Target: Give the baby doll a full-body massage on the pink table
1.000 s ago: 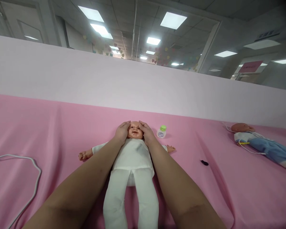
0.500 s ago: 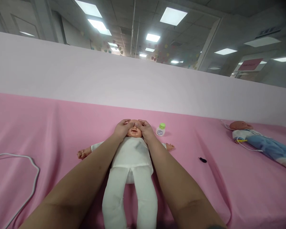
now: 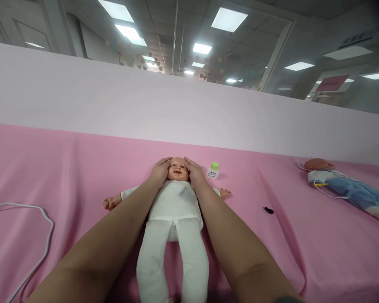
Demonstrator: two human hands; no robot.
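A baby doll (image 3: 173, 210) in white clothes lies on its back on the pink cloth (image 3: 82, 176), head away from me. My left hand (image 3: 159, 171) cups the left side of its head (image 3: 177, 169) and my right hand (image 3: 193, 171) cups the right side, fingers curved against the temples. The doll's face shows between the two hands. Its bare arms stick out to both sides.
A small white bottle with a green cap (image 3: 213, 170) stands just right of the doll's head. A small black object (image 3: 268, 210) lies further right. A second doll in blue (image 3: 344, 189) with a cord lies at the far right. A white cable (image 3: 34, 235) loops at the left.
Half a second ago my thumbs met over the doll's forehead and eyes; they have now slid apart to the sides of the head, uncovering the face.
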